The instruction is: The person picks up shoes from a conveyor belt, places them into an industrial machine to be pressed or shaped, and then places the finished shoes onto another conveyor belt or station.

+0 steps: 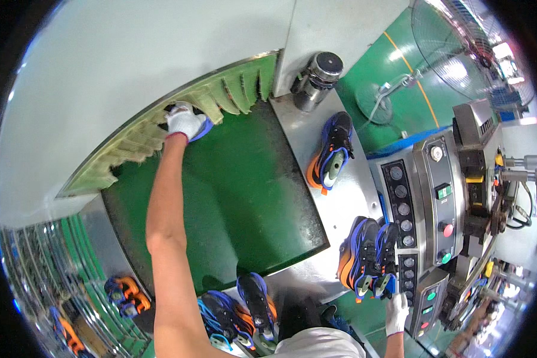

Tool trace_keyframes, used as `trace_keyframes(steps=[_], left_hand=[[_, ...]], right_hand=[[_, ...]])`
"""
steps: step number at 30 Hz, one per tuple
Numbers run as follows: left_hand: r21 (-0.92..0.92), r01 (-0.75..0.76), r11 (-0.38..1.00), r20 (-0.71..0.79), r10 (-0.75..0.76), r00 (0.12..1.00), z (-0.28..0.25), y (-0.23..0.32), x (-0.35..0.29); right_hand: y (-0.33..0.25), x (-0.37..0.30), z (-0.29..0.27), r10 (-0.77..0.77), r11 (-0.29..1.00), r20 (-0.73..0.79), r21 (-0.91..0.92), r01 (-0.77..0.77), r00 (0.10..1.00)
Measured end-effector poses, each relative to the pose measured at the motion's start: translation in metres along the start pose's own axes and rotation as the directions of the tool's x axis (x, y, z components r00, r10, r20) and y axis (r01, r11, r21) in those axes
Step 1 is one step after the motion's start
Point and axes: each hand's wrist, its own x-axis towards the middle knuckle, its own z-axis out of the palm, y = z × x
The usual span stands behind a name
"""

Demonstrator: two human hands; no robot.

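My left arm stretches far across the green conveyor belt (244, 191). My left hand (185, 121), in a white glove, is closed around a shoe (204, 129) at the strip curtain; only its blue edge shows. At the lower right my right hand (396, 313), also gloved, has its fingers bent at the heel of a black and blue sneaker (387, 244) and seems to grip it. That sneaker stands side by side with another sneaker (362, 250) with an orange sole, near the metal table's edge. A single sneaker (332, 152) lies farther up the metal surface.
A pale green strip curtain (232, 92) hangs under the white machine housing (143, 48). Beside it stands a metal cylinder (319, 80). Several sneakers (256, 301) sit close to my body. Control panels (441, 197) line the right; a fan (453, 53) stands beyond. Roller racks (71, 268) are at left.
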Motion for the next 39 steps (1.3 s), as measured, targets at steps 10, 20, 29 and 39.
trace_keyframes(steps=[10, 20, 29, 39], left_hand=[[-0.268, -0.273, 0.924, -0.355, 0.169, 0.92, 0.075, -0.028, -0.032], [-0.658, -0.265, 0.705, 0.089, 0.422, 0.902, 0.008, 0.073, -0.396], [-0.34, -0.936, -0.092, -0.15, 0.988, -0.042, -0.159, 0.31, -0.491], [-0.377, -0.923, 0.08, -0.595, 0.743, 0.307, -0.256, 0.52, -0.501]], right_hand=[[-0.079, 0.024, 0.163, -0.295, 0.777, 0.14, -0.541, 0.322, 0.945], [-0.143, -0.04, 0.105, -0.434, 0.625, 0.495, -0.436, 0.647, 0.753], [-0.16, -0.075, 0.064, -0.569, 0.339, 0.812, 0.088, 0.937, 0.13], [-0.143, -0.014, -0.14, -0.335, 0.746, 0.618, 0.635, -0.2, 0.711]])
